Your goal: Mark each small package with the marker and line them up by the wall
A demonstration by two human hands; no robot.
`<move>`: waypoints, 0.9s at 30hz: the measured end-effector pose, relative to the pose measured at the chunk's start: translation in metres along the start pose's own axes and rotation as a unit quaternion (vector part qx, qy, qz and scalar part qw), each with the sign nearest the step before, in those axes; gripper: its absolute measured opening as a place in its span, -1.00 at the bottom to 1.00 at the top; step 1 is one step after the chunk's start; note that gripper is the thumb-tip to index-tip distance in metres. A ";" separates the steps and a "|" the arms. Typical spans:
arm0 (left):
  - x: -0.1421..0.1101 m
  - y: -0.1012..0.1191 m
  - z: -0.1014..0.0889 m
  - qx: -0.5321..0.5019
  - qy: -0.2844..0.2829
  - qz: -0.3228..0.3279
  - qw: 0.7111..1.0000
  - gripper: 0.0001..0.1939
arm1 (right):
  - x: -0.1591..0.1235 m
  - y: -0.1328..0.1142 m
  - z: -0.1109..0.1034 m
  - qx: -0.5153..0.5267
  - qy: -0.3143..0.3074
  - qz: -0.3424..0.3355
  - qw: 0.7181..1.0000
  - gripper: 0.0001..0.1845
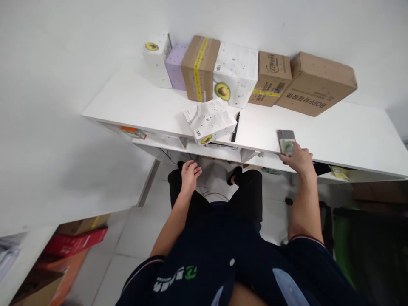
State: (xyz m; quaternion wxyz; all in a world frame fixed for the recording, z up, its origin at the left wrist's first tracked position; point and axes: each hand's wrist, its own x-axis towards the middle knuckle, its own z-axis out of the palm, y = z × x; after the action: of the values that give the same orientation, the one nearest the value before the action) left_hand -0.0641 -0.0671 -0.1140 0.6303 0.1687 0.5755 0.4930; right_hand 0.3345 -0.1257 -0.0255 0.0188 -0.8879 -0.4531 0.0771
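A grey phone [281,135] lies flat near the front edge of the white desk, with a greenish paper or card on its back. My right hand [298,160] is closed on the near end of the phone, thumb and forefinger at its edges. My left hand [190,172] hangs in front of the desk edge, above my lap, fingers loosely bent and apart, with nothing in it. Nearest to it on the desktop is a white box with an avocado picture [212,121], lying tilted by the front edge. Beside that box lies a black marker [236,127].
Along the wall stand a white avocado carton [237,70], a taped brown carton [188,68], a purple box [176,63] and more cartons [318,85]. A shelf [194,146] with small items runs under the desktop [357,136]. A green-edged dark bin or chair [344,250] is at right.
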 end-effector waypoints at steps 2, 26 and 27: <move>-0.005 -0.003 0.001 0.024 -0.022 0.003 0.999 -0.59 | -0.017 -0.005 0.005 0.026 0.023 0.004 0.999 -0.08; -0.033 -0.062 -0.043 0.222 -0.152 0.051 0.962 -0.67 | -0.143 -0.197 0.049 0.785 -0.567 -0.001 0.251 -0.30; -0.031 -0.068 -0.050 0.237 -0.138 0.039 0.961 -0.67 | -0.144 -0.199 0.050 0.779 -0.577 -0.006 0.244 -0.29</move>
State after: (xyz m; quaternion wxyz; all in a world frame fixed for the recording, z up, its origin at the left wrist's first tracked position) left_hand -0.0753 -0.1409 -0.1636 0.6262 0.4020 0.5759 0.3385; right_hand 0.0837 -0.1265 -0.0370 0.4354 -0.1551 -0.0665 0.8843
